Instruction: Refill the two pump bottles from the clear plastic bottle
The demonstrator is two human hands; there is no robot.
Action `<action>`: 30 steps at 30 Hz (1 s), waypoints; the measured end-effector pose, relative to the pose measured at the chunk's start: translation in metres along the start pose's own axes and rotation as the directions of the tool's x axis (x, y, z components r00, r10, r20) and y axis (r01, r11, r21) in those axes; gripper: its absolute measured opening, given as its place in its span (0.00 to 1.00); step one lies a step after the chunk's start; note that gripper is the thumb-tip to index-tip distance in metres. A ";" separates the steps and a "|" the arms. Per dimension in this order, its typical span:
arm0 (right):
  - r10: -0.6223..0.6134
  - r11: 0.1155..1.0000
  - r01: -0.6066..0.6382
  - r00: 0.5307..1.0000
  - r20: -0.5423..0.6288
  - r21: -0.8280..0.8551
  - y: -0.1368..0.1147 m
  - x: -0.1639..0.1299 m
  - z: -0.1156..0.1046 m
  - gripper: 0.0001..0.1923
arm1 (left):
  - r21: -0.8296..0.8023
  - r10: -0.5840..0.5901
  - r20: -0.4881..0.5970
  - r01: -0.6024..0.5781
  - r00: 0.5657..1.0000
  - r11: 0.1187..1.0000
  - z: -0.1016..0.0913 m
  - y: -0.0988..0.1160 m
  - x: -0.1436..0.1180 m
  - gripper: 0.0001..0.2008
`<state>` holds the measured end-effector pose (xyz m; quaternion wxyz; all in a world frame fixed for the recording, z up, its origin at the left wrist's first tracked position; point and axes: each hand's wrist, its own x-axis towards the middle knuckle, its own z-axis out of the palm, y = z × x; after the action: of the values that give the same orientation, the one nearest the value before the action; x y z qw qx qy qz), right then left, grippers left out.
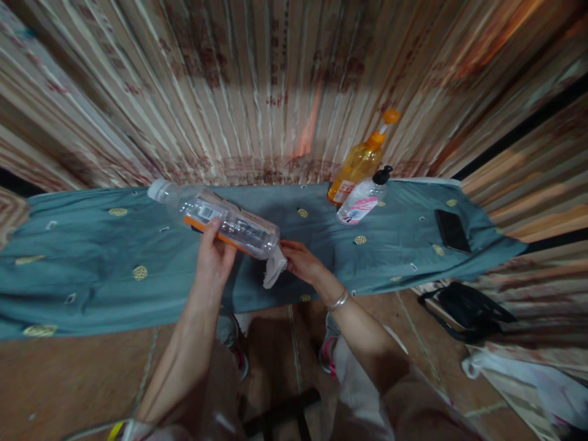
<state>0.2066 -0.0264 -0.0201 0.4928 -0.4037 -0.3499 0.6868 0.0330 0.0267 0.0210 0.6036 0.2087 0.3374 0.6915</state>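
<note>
My left hand (215, 260) grips a clear plastic bottle (220, 222) with an orange-edged label, held on its side above the teal cloth, white cap pointing left. My right hand (301, 262) holds a small white cloth (275, 269) pressed against the bottle's base. A metal bangle sits on my right wrist. Both hands hover over the front edge of a narrow table covered by a teal cloth (92, 263) with yellow round motifs.
An orange pump bottle (358, 164) and a smaller white pump bottle (362, 202) stand at the back right of the table. A black phone (452, 230) lies further right. A black bag (468, 309) rests on the floor. Patterned curtain hangs behind.
</note>
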 end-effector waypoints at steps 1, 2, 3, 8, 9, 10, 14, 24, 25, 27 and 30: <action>0.009 1.000 -0.009 0.999 0.031 0.000 -0.001 -0.002 0.000 0.16 | 0.022 0.042 0.002 -0.042 0.999 0.999 -0.002 0.000 0.001 0.20; 0.010 1.000 -0.010 0.999 0.049 -0.006 -0.003 -0.004 -0.002 0.17 | 0.055 0.090 0.014 -0.090 0.996 0.994 -0.004 0.000 0.003 0.21; 0.004 1.000 -0.002 0.998 0.057 -0.022 -0.007 -0.005 -0.006 0.17 | 0.108 0.152 0.031 -0.154 0.988 0.982 -0.007 -0.001 0.004 0.23; -0.209 0.838 0.107 0.969 -0.134 -0.535 -0.033 -0.007 -0.048 0.14 | 0.393 0.366 0.117 -0.381 0.923 0.837 -0.021 -0.003 0.009 0.35; -0.277 0.701 0.063 0.942 -0.191 -0.710 -0.039 -0.009 -0.058 0.14 | 0.445 0.383 0.149 -0.408 0.912 0.797 -0.023 -0.003 0.009 0.38; -0.346 0.539 -0.012 0.908 -0.234 -0.842 -0.043 -0.010 -0.068 0.15 | 0.494 0.395 0.187 -0.433 0.900 0.754 -0.025 -0.002 0.010 0.40; -0.474 0.089 -0.308 0.823 -0.312 -0.947 -0.046 -0.009 -0.094 0.24 | 0.611 0.405 0.290 -0.493 0.867 0.619 -0.031 0.001 0.011 0.43; -0.293 0.076 0.172 0.945 0.143 -0.982 -0.003 0.022 -0.039 0.32 | 0.661 0.380 0.277 -0.462 0.883 0.592 -0.043 -0.008 0.016 0.41; -0.225 0.098 0.272 0.943 0.245 -0.957 0.001 0.017 -0.029 0.32 | 0.668 0.380 0.269 -0.456 0.885 0.589 -0.044 -0.008 0.017 0.41; -0.127 0.136 0.344 0.936 0.328 -0.929 0.003 -0.001 -0.020 0.33 | 0.673 0.376 0.257 -0.444 0.890 0.591 -0.045 -0.007 0.018 0.40; -0.023 0.124 0.219 0.976 0.217 -0.968 -0.013 -0.031 -0.041 0.29 | 0.661 0.368 0.254 -0.438 0.895 0.609 -0.047 -0.005 0.016 0.41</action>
<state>0.2545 -0.0496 -0.0197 0.1320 -0.5454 -0.7815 0.2727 0.0010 0.0330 -0.0167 0.3213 0.5246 0.4906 0.6171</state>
